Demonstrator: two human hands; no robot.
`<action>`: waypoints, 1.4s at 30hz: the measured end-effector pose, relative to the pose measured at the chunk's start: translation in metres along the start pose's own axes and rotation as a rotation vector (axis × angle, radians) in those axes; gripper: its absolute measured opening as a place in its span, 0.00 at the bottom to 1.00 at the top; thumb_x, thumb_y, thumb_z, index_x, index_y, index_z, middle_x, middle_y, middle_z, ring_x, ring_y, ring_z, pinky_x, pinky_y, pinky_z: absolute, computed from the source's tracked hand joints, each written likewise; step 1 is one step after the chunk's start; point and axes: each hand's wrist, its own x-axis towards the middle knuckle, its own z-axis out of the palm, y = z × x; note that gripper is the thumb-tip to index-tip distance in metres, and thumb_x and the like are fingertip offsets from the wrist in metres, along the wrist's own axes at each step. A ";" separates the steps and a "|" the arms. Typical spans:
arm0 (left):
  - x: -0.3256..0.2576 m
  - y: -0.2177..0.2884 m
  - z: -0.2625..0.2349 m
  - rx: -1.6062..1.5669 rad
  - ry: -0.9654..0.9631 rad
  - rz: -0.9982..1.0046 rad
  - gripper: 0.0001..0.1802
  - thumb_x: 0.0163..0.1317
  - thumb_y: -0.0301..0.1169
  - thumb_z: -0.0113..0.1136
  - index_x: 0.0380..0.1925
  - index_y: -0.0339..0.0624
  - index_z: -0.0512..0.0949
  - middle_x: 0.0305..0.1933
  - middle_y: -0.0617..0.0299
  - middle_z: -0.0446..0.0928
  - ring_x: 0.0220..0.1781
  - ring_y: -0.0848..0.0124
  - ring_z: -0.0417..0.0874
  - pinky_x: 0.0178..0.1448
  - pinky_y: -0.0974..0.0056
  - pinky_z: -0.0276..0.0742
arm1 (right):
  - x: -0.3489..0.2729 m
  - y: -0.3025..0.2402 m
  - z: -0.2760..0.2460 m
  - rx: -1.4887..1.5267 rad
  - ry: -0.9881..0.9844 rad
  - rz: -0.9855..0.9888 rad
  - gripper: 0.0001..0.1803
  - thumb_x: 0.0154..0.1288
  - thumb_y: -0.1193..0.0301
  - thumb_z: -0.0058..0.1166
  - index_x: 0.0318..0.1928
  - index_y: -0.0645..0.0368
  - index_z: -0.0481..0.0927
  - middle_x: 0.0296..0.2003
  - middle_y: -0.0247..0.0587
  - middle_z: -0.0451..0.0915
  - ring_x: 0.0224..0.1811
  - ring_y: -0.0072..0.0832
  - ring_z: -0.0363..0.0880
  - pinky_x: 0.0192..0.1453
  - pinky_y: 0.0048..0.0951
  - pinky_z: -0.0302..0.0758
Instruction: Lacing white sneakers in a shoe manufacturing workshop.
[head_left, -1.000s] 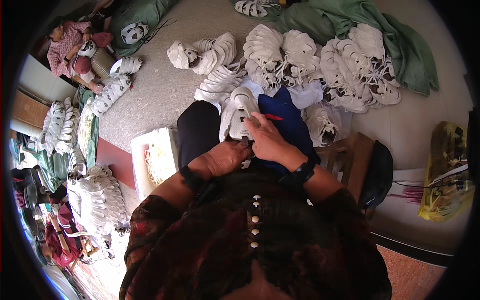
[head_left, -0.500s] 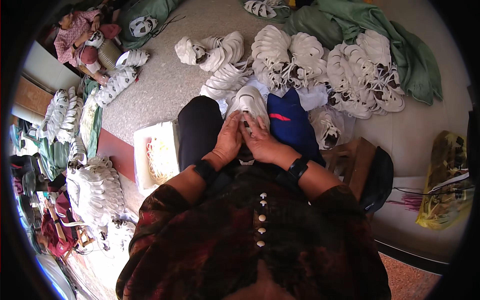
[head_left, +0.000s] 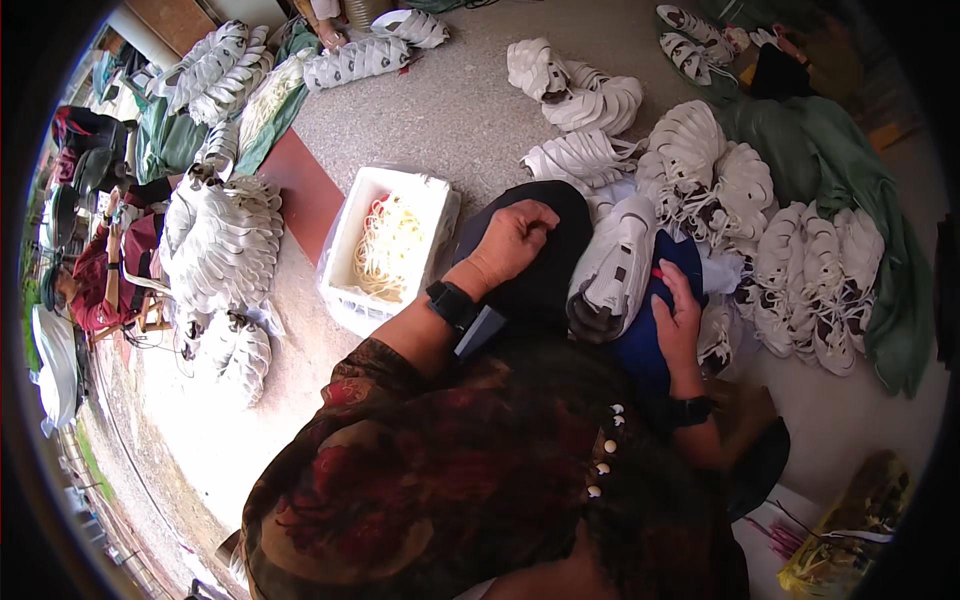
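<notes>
I've got a white box (head_left: 433, 235) left of the left hand (head_left: 513, 240), a white shoe (head_left: 618, 262) lying between that and the right hand (head_left: 680, 325). Left's fingers curl, contents I can't tell; right's half-spread, empty.

Dark patterned top (head_left: 440, 460) and black wristbands (head_left: 688, 411).
Blotched red and brown shapes mark the cloth, and a row of small pale buttons (head_left: 611, 446) runs down it behind the right hand (head_left: 676, 325). The left sleeve (head_left: 372, 388) stops well short of the left hand (head_left: 512, 240); the wristband there has a squarish face. Beneath that hand shows black leg fabric (head_left: 572, 210).
</notes>
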 end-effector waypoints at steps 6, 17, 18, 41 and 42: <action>-0.047 -0.199 -0.101 0.213 0.252 -0.694 0.24 0.46 0.23 0.51 0.47 0.32 0.74 0.48 0.44 0.76 0.53 0.56 0.76 0.58 0.64 0.69 | -0.008 0.061 -0.033 -0.289 0.201 0.105 0.16 0.54 0.81 0.47 0.46 0.64 0.72 0.51 0.48 0.71 0.55 0.39 0.68 0.61 0.34 0.61; -0.059 -0.276 -0.122 0.646 0.164 -0.781 0.27 0.46 0.23 0.49 0.51 0.34 0.68 0.62 0.41 0.58 0.60 0.43 0.63 0.64 0.54 0.60 | -0.002 0.055 -0.022 -0.638 0.138 0.102 0.14 0.51 0.81 0.43 0.42 0.65 0.70 0.48 0.53 0.68 0.53 0.45 0.67 0.60 0.38 0.61; -0.049 -0.279 -0.123 0.685 0.117 -0.798 0.25 0.47 0.25 0.48 0.50 0.34 0.69 0.63 0.42 0.57 0.62 0.43 0.60 0.65 0.53 0.59 | -0.002 0.053 -0.023 -0.652 0.141 0.113 0.14 0.51 0.81 0.43 0.42 0.65 0.70 0.48 0.53 0.68 0.53 0.45 0.67 0.60 0.38 0.61; -0.025 -0.121 -0.093 -0.100 0.237 -0.320 0.03 0.60 0.23 0.54 0.34 0.37 0.76 0.30 0.64 0.76 0.32 0.76 0.75 0.38 0.72 0.71 | 0.050 -0.010 -0.001 -0.472 0.052 0.023 0.18 0.47 0.80 0.52 0.42 0.64 0.70 0.50 0.52 0.68 0.53 0.45 0.67 0.58 0.38 0.62; -0.022 -0.094 -0.084 -0.109 0.111 -0.292 0.03 0.58 0.21 0.55 0.33 0.37 0.76 0.30 0.62 0.77 0.32 0.74 0.77 0.39 0.71 0.71 | 0.064 -0.031 0.012 -0.426 0.013 -0.052 0.18 0.48 0.80 0.52 0.43 0.64 0.70 0.51 0.53 0.68 0.53 0.46 0.67 0.58 0.38 0.63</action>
